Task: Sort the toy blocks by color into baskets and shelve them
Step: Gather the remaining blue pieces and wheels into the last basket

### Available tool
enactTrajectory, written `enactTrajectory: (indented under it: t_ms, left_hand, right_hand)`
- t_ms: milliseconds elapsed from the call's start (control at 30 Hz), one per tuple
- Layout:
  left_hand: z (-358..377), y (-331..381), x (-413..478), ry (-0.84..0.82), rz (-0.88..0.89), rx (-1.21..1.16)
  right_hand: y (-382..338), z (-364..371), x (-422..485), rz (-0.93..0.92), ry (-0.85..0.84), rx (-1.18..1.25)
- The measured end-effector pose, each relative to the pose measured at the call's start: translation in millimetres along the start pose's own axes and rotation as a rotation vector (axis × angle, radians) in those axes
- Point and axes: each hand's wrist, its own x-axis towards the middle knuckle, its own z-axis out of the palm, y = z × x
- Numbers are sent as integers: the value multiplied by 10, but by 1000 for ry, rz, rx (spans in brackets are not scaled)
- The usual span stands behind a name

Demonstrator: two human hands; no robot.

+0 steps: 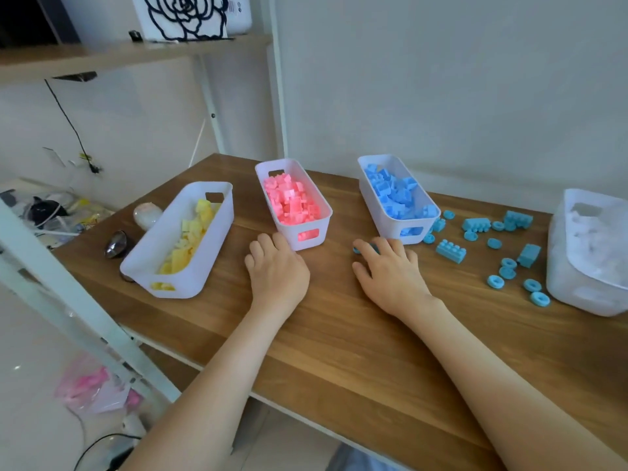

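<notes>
I see a wooden table (339, 334) filling the middle and lower right of the frame. At the right edge stands the biggest basket (557, 266), its white contents too washed out to make out. Left of centre is the yellow basket (153, 246), partly filled with yellow blocks (190, 232). The blue basket (373, 212), right of centre, and the pink basket (289, 234), at centre, are each heaped with blocks of their own colour. My left hand (277, 266) lies palm down just below the pink basket, fingers loosely bent, holding nothing. My right hand (390, 270) rests below the blue basket, fingers curved over a small blue ring (357, 250); I cannot tell whether they grip it. Loose blue blocks (450, 251) are scattered between the blue basket and the biggest basket.
</notes>
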Motion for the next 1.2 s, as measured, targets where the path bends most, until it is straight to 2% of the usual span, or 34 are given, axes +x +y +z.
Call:
enactTrajectory:
  t_ms: [167, 333, 467, 567, 667, 833, 900, 1000, 1100, 1200]
  left_hand:
    - [20, 12, 15, 8, 165, -14]
    - [-69, 47, -65, -15, 277, 20]
    - [-163, 95, -86, -21, 390, -53]
    - [-218, 167, -165, -49, 428, -116]
    - [-258, 306, -292, -116, 444, -297]
    - [-451, 968, -614, -138, 555, -509]
    - [-580, 1288, -712, -145, 603, -592]
    - [-795, 1870, -911, -277, 743, -809]
    - [-880, 2398, -1153, -381, 879, -896]
    - [-897, 2853, -1427, -476, 990, -921]
  right_hand:
    - [-13, -22, -13, -121, 56, 16]
    - [-66, -100, -90, 55, 78, 3]
    - [-68, -161, -238, 56, 79, -57]
    - [32, -247, -397, 90, 82, 21]
    - [148, -381, -561, 172, 159, 193]
    - [475, -811, -934, 270, 393, 449]
    - [635, -1085, -1056, 319, 510, 483]
    - [1001, -1492, -1290, 434, 666, 458]
    - [1440, -1691, -1567, 619, 745, 413]
    - [1874, -1708, -1807, 769, 747, 419]
